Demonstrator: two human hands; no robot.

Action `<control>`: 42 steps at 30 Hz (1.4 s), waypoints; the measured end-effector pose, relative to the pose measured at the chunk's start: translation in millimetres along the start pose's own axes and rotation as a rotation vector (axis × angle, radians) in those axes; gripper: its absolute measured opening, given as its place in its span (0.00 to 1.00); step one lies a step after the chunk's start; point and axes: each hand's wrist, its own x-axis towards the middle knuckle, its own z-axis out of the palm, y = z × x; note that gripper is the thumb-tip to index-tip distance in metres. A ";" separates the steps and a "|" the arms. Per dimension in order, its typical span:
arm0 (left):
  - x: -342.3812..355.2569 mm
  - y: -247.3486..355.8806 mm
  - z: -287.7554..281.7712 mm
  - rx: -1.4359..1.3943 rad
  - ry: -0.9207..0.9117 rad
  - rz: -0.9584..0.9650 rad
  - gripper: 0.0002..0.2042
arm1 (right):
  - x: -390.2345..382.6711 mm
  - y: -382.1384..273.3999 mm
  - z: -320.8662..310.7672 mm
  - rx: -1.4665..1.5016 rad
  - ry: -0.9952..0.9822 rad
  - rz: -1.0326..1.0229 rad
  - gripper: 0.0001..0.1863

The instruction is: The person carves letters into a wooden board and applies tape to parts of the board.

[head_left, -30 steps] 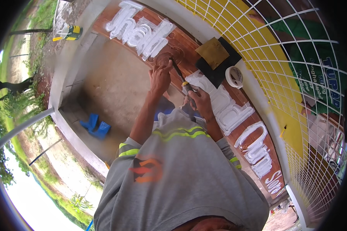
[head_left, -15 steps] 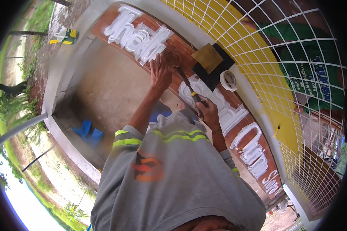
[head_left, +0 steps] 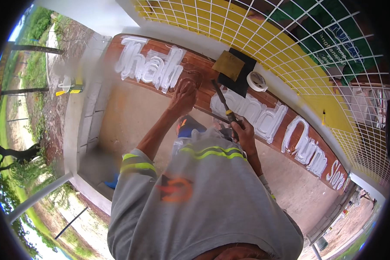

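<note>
A long reddish-brown wooden board [head_left: 199, 99] bears large raised letters [head_left: 153, 66] coated in white. My left hand [head_left: 185, 99] presses on the board just right of the first white letters, beside an unpainted carved letter. Its fingers are bunched; whatever may be under them is hidden. My right hand [head_left: 244, 131] is closed round the black-and-yellow handle of a hand tool with a long dark blade [head_left: 221, 96]. The blade points up and away over the board, and I cannot tell whether it is a file or a chisel.
Behind the board, a ledge carries brown sandpaper [head_left: 229, 65], a black sheet [head_left: 245, 66] and a roll of masking tape [head_left: 257, 81]. White wire mesh [head_left: 247, 26] rises beyond. A green-and-yellow container [head_left: 75, 88] stands at far left. A low block wall [head_left: 79, 143] runs along the left.
My view has turned, so the board lies flatter across it. My left hand has gone from stretched fingers to bunched ones, a little further right. The tool's blade has lifted away from my left hand.
</note>
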 end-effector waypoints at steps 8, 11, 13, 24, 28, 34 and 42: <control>6.9 -31.9 10.1 0.066 0.226 0.166 0.19 | -44.9 39.6 79.9 0.062 0.154 0.011 0.17; -27.8 -16.0 -6.7 -0.246 -0.151 0.408 0.19 | -58.3 61.2 107.6 0.138 0.229 -0.043 0.18; -47.2 -12.4 -64.3 -0.472 -0.644 0.385 0.17 | -76.7 81.9 127.6 0.158 0.331 -0.064 0.18; -59.0 -37.1 -50.5 -0.661 -0.038 0.271 0.15 | -113.4 106.1 209.6 0.094 0.498 -0.149 0.22; 11.9 -52.1 11.4 -0.156 0.182 0.319 0.26 | -124.9 83.4 223.7 0.175 0.544 -0.105 0.21; 7.8 -48.8 -34.9 -0.075 -0.519 0.577 0.28 | -138.1 102.9 234.9 0.223 0.632 -0.129 0.20; 59.3 -73.7 16.8 -0.172 0.015 0.505 0.30 | -134.6 87.5 240.0 0.235 0.663 -0.106 0.21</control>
